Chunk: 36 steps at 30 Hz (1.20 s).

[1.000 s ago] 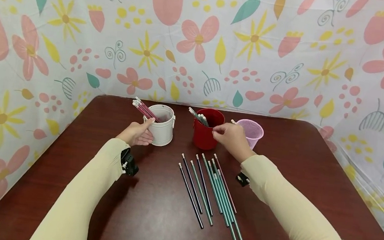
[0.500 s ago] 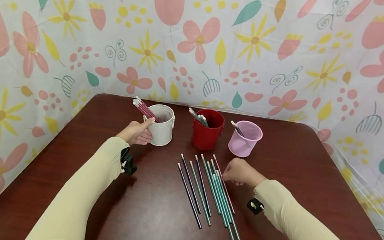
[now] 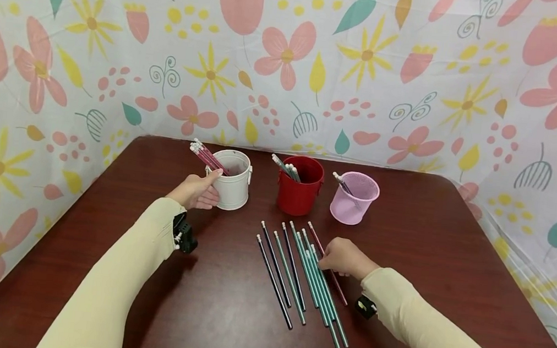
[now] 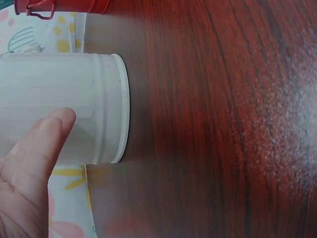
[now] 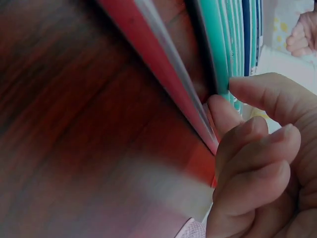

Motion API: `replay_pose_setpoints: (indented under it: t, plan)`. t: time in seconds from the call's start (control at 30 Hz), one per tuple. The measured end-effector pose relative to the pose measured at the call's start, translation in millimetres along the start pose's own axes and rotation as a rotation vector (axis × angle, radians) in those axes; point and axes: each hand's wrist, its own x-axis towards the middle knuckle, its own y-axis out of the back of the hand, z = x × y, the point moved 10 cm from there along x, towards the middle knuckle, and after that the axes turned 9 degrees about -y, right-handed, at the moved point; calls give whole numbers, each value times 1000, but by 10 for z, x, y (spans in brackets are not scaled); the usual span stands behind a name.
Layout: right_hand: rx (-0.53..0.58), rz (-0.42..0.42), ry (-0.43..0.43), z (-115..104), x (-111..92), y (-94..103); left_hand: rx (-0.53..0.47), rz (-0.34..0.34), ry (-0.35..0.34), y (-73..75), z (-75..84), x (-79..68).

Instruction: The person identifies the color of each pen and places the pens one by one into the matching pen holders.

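My left hand rests against the side of a white bucket, its thumb at the rim; in the left wrist view its fingers lie nearly straight along the wall. Pink pencils with white erasers lean in that bucket. My right hand is over the right side of the loose pencils. In the right wrist view its thumb and index finger pinch a green pencil, the other fingers curled. A red pencil lies on the table beside it, under the hand in the head view. Several green pencils lie close together.
A red bucket holds several green pencils. To its right stands a pink mesh cup with dark pencils leaning inside. Dark blue pencils lie left of the green ones on the brown table. A flowered cloth hangs behind.
My right hand has come from beside the pink cup down to the loose pencils, then slightly left onto a green one. The red pencil's lower end has shifted right. My left hand stays at the bucket.
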Motion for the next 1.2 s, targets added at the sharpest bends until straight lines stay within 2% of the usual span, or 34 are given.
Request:
replay_pose_setpoints:
  t: [0.33,0.6,1.0,1.1,1.2]
  plan:
    - [-23,-3,-23,-2,41,-89,3,19,10,16,-18,-6]
    - [-28,4,-11,-36,64,-40,3,23,16,34,-16,1]
    - [-22,82,127,-236,20,387,-5,30,23,25,-15,3]
    - [22,134,166,-303,-12,544,-7,30,18,19,-4,-2]
    - [97,223,208,-378,-62,731,-4,30,24,18,-17,-10]
